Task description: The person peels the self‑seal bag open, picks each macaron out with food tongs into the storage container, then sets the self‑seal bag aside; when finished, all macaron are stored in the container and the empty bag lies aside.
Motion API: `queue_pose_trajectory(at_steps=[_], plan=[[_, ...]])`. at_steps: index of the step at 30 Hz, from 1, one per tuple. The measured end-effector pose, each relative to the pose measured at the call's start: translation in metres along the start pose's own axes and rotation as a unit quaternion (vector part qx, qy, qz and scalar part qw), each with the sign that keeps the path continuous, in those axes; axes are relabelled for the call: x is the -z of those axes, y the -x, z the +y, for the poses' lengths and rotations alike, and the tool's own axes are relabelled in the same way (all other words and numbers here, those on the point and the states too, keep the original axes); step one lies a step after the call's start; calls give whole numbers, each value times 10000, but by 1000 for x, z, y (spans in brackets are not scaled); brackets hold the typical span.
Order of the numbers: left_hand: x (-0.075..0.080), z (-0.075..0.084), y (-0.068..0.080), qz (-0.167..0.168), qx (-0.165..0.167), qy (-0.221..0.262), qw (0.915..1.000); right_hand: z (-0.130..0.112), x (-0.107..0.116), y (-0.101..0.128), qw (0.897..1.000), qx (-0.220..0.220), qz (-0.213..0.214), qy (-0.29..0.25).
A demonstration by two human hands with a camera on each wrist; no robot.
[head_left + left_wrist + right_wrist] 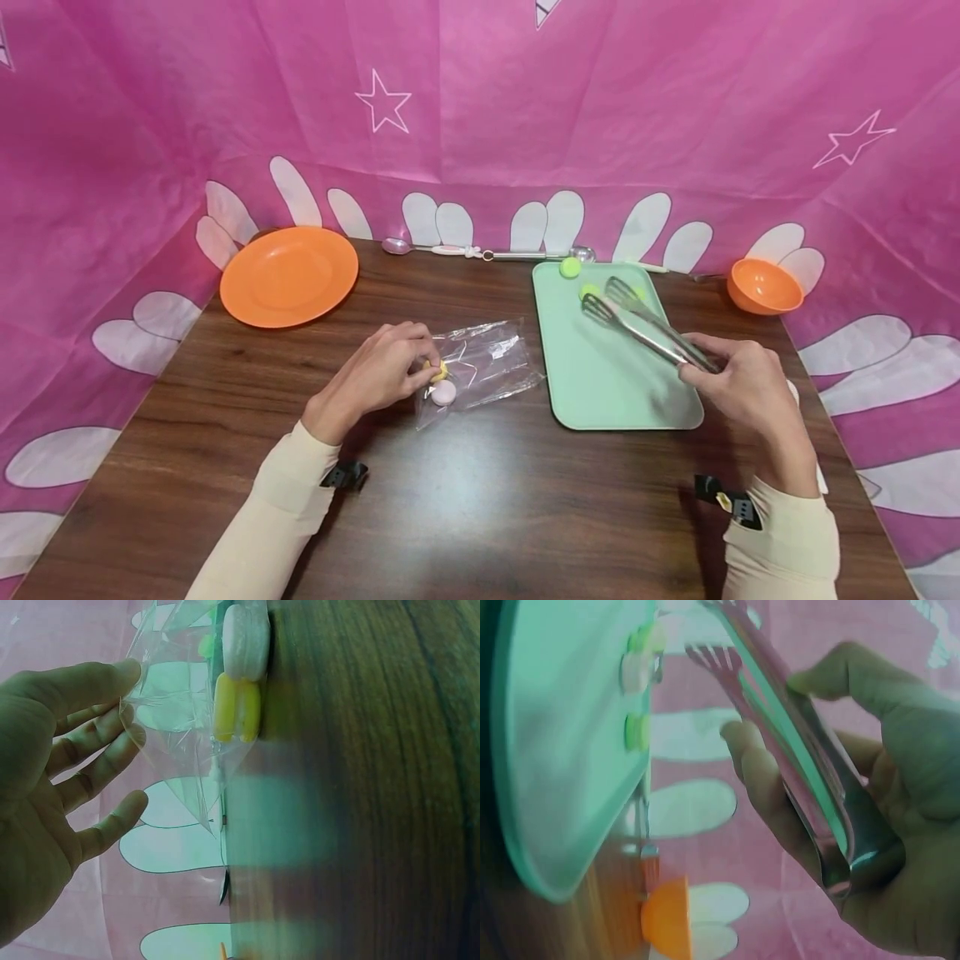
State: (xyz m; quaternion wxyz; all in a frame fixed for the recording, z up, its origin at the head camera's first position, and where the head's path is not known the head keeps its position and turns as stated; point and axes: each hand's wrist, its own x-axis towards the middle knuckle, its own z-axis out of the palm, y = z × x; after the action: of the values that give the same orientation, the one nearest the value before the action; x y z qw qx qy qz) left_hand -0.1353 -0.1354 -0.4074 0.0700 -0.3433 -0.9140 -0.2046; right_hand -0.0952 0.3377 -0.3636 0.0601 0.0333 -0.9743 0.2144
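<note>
My left hand (423, 365) pinches the open edge of a clear plastic bag (483, 360) lying on the wooden table (480, 500). A yellow round piece (437, 372) and a pale pink one (443, 392) sit at the bag's near end. In the left wrist view, my left hand (126, 703) lifts the bag (180, 697) off the table, with the yellow piece (236, 709) and pale piece (246, 641) inside. My right hand (693, 367) grips metal tongs (645, 323) above a green tray (600, 392). Small green balls (570, 267) lie at the tray's far end, below the tong tips (720, 656).
An orange plate (288, 275) sits at the back left and an orange bowl (763, 286) at the back right. Two linked spoons (487, 252) lie along the far edge. Pink cloth walls close in the table on three sides.
</note>
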Motion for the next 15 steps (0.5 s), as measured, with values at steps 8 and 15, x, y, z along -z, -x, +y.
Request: queue_pose_trajectory(at_steps=[8, 15], plan=[[1, 0, 1, 11, 28, -19, 10000, -32, -23, -5, 9776, 1207, -1417, -981], [2, 0, 1, 74, -107, -13, 9999, -58, -57, -11, 9509, 1738, -1980, -1622]])
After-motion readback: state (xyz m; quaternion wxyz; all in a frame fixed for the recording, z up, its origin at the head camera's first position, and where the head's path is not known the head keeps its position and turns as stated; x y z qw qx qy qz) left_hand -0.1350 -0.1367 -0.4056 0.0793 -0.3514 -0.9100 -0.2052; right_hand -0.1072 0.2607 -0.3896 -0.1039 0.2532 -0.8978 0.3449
